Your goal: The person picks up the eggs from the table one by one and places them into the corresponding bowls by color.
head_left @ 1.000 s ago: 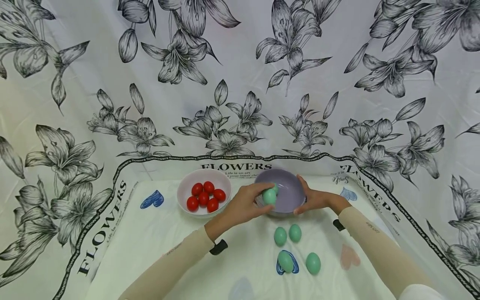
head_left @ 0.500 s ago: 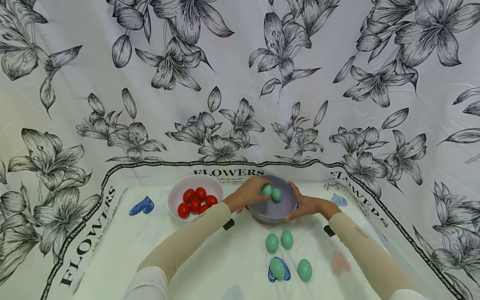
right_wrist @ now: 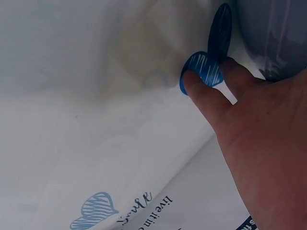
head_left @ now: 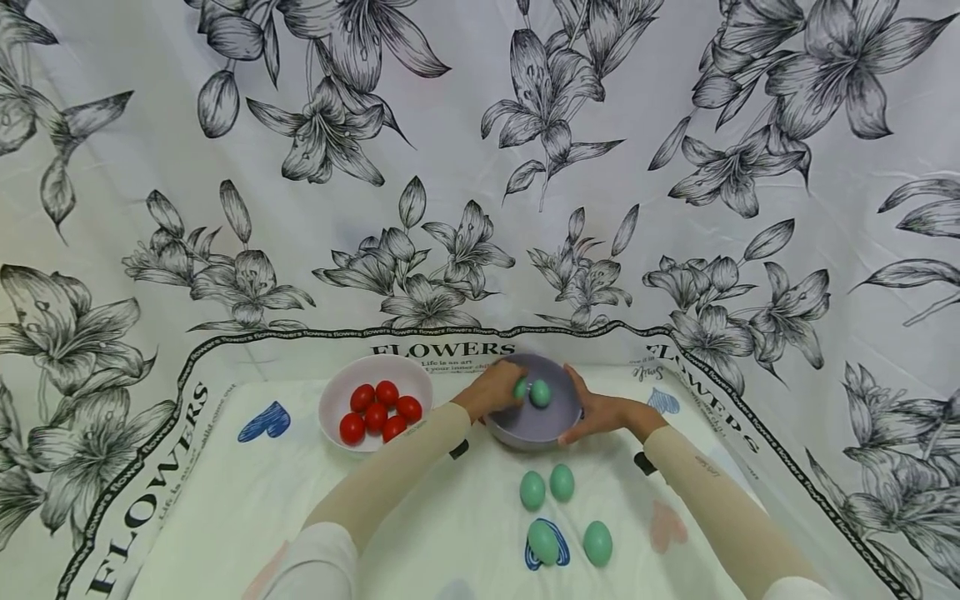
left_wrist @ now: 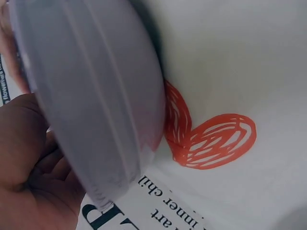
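Note:
In the head view, my left hand (head_left: 491, 392) reaches over the left rim of a purple-grey bowl (head_left: 532, 434). Its fingers hold a green egg (head_left: 520, 388) low inside, mostly hidden by the hand. Beside it another green egg (head_left: 540, 393) lies in the bowl. My right hand (head_left: 600, 412) is spread along the bowl's right side, thumb toward the front. The left wrist view has the bowl's outer wall (left_wrist: 91, 96) in front of the left hand (left_wrist: 33, 163). In the right wrist view, fingers (right_wrist: 206, 98) of the right hand stretch out beside the bowl (right_wrist: 268, 38).
Several green eggs (head_left: 532, 491) lie on the white cloth (head_left: 420, 533) in front of the bowl. To the left stands a pale pink bowl (head_left: 330, 400) with several glossy red egg-shaped pieces (head_left: 376, 417). A flower-printed curtain (head_left: 450, 125) rises behind.
My left hand has carried its green egg down into the purple-grey bowl, beside the other egg. The right hand stays at the bowl's side. The view has shifted slightly.

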`<state>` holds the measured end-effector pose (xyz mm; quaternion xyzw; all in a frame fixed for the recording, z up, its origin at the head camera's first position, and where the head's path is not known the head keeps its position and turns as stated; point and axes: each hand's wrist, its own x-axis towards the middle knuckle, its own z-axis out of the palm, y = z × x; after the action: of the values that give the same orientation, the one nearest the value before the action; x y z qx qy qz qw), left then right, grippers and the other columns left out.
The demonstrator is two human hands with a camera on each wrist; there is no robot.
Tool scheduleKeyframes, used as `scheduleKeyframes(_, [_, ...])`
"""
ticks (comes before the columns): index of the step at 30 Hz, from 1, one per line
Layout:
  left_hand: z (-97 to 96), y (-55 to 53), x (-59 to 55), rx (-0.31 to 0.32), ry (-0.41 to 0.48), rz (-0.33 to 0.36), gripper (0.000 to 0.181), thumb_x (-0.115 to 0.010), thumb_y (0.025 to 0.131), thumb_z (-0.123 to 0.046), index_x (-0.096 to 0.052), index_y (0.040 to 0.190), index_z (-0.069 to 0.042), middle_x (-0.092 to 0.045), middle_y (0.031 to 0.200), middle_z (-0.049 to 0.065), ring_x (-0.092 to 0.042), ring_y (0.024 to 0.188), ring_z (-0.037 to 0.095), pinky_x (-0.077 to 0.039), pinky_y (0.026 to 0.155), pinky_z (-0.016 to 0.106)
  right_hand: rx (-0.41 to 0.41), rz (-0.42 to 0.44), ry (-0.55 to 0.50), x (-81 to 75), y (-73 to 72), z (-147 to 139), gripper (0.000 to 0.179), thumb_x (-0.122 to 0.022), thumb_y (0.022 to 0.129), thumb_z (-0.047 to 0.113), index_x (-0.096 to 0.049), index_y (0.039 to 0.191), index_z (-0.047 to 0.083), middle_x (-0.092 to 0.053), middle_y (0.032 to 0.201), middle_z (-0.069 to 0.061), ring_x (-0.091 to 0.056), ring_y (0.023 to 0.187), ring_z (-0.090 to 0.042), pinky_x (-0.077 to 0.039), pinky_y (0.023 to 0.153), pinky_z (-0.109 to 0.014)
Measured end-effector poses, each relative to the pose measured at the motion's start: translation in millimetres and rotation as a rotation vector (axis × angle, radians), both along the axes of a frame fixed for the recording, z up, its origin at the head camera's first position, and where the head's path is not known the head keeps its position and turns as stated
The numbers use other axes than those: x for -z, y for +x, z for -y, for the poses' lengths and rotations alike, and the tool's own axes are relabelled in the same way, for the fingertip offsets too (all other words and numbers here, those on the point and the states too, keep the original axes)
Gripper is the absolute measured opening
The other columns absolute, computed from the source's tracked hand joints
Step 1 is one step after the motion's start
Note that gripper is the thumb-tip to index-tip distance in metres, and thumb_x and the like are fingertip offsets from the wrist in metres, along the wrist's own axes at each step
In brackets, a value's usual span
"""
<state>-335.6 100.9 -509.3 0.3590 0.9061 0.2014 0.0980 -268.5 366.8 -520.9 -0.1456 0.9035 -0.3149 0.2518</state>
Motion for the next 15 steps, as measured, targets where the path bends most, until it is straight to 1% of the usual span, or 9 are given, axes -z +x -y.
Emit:
scheduleKeyframes(2, [-1.6,0.0,2.7,-0.008,-0.019,-0.002,0.045,-0.089,0.087,-0.014,-0.071,0.127,-0.004,-0.075,0.113,0.006,-0.069,0.101,0.019,-0.058,0.095,0.035,0.003,-0.001,0.000,0.8,0.9,1,0.153,-0.091,0.079,0.054,0.031,0.163,0.016,0.016,0.174,-0.024,-0.014,0.159,-0.047,-0.022,0.127,-0.060])
scheduleKeyframes(4, [-2.9,-0.5,5.6,-0.020,-0.040,-0.005,0.037,-0.089,0.086,-0.015,-0.072,0.118,-0.007,-0.072,0.103,0.004,-0.065,0.092,0.017,-0.059,0.089,0.034,0.006,0.000,0.008,1.3,1.3,3,0.153,-0.091,0.078,0.055,0.031,0.163,0.018,0.016,0.174,-0.022,-0.013,0.160,-0.045,-0.021,0.128,-0.059])
scheduleKeyframes(7, [-4.9,-1.4,11.1,-0.048,-0.073,0.001,0.033,-0.090,0.086,-0.016,-0.072,0.112,-0.009,-0.066,0.098,0.001,-0.061,0.090,0.016,-0.059,0.086,0.033,0.013,0.004,0.015,1.8,0.9,3,0.154,-0.091,0.078,0.056,0.031,0.163,0.019,0.015,0.175,-0.022,-0.014,0.160,-0.045,-0.022,0.128,-0.059])
scheduleKeyframes(10, [-7.5,-3.1,16.7,-0.076,-0.092,0.020,0.031,-0.089,0.086,-0.016,-0.071,0.110,-0.010,-0.063,0.099,0.002,-0.060,0.092,0.016,-0.060,0.087,0.034,0.014,0.007,0.020,2.0,-0.2,2,0.154,-0.091,0.078,0.057,0.031,0.163,0.019,0.015,0.174,-0.023,-0.013,0.160,-0.046,-0.022,0.127,-0.060])
scheduleKeyframes(15, [-13.8,-7.2,23.3,-0.077,-0.090,0.023,0.026,-0.087,0.087,-0.013,-0.070,0.107,-0.011,-0.063,0.100,0.003,-0.063,0.093,0.018,-0.061,0.086,0.034,0.016,-0.002,0.024,1.4,-0.5,0,0.154,-0.091,0.078,0.056,0.032,0.163,0.020,0.015,0.175,-0.021,-0.014,0.159,-0.046,-0.023,0.127,-0.060])
